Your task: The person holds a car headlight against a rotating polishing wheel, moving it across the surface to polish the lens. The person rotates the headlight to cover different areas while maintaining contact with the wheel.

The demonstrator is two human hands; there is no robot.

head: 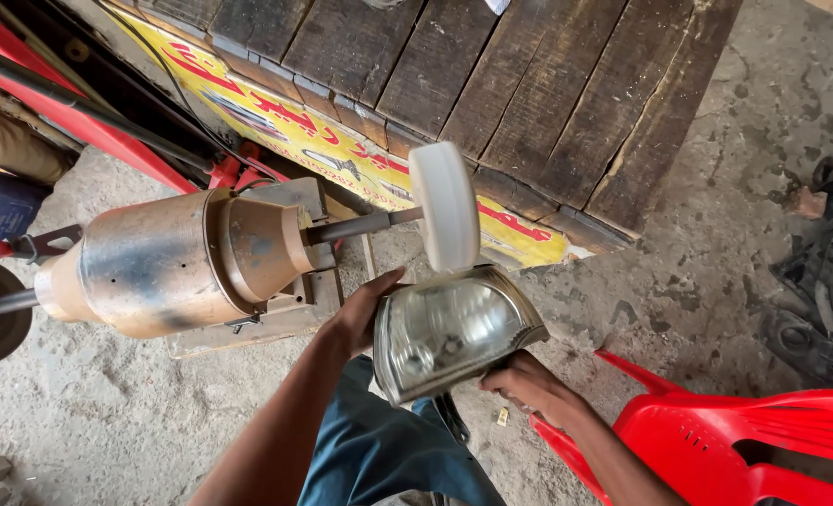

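Head view, headlamp (454, 333) rim touching buffing wheel (445, 206)

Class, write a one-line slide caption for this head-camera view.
Both hands, left hand and right hand, hold a headlamp up to the white buffing wheel of a bench motor.

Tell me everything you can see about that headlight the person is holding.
The headlight is a rounded, roughly rectangular lamp unit with a clear, hazy-looking lens and a shiny reflector behind it, framed by a dark rim. It is held tilted, lens upward. The left hand grips its left edge, the right hand supports its lower right corner. Its top edge meets the white buffing wheel of the motor.
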